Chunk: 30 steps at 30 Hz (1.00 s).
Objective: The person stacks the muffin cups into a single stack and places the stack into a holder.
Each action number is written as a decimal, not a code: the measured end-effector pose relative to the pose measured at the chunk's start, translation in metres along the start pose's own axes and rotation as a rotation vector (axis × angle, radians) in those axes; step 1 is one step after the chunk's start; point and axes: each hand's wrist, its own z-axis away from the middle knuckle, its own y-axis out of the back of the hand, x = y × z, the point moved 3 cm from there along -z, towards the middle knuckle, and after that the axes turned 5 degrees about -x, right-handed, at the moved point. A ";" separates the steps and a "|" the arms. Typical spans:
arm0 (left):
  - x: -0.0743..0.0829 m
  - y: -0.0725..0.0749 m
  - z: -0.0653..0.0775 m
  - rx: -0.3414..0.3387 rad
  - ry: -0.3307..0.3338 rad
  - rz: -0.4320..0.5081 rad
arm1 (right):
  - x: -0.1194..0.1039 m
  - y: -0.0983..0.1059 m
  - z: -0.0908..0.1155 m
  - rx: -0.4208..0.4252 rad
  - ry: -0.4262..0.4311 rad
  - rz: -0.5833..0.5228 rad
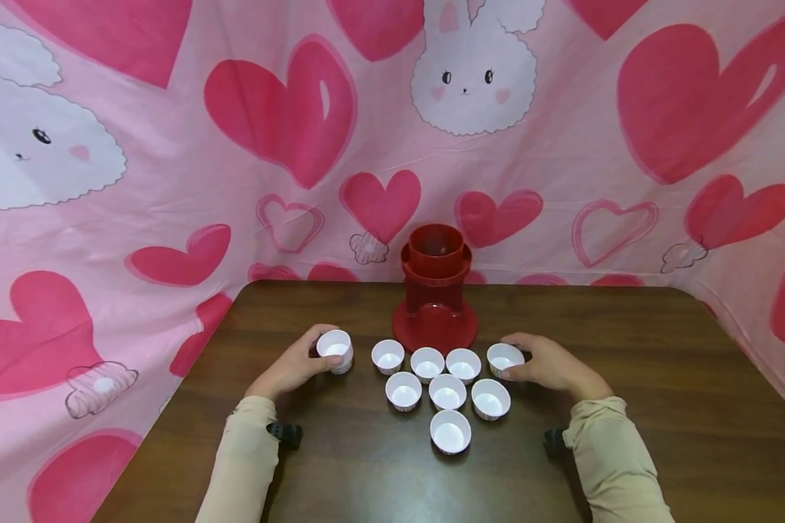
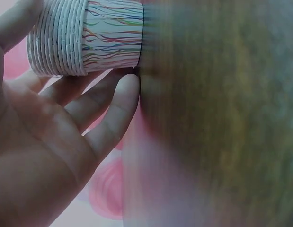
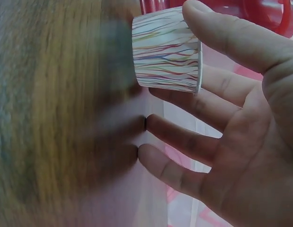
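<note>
My left hand [image 1: 296,369] grips a stack of nested white paper baking cups [image 1: 334,344] on the left of the table. In the left wrist view, several rims are layered on the stack [image 2: 110,35], and coloured wavy lines run along its wall. On the other side, my right hand [image 1: 554,365] pinches a single paper baking cup [image 1: 505,356] between thumb and fingers. That cup's striped wall [image 3: 167,52] shows in the right wrist view, its base at the tabletop. Between the hands, several more cups [image 1: 448,392] stand upright in rows that narrow toward the front cup [image 1: 450,432].
A red stand with a cylindrical holder [image 1: 435,301] rises behind the cups, near the table's back edge. The dark wooden table [image 1: 353,472] meets a pink cloth [image 1: 562,160] printed with hearts and rabbits.
</note>
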 end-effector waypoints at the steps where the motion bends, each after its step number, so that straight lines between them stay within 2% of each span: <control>1: 0.000 0.000 0.000 -0.002 -0.011 -0.003 | 0.000 0.000 0.000 0.010 0.002 0.001; 9: -0.003 0.001 -0.001 -0.024 -0.020 -0.024 | 0.004 0.003 -0.001 0.062 0.025 -0.043; 22: -0.003 0.000 -0.002 -0.038 0.012 0.011 | -0.009 0.009 0.001 0.110 -0.031 -0.185; 30: -0.004 0.001 0.001 -0.055 0.000 0.013 | -0.023 0.010 0.001 0.163 0.036 -0.279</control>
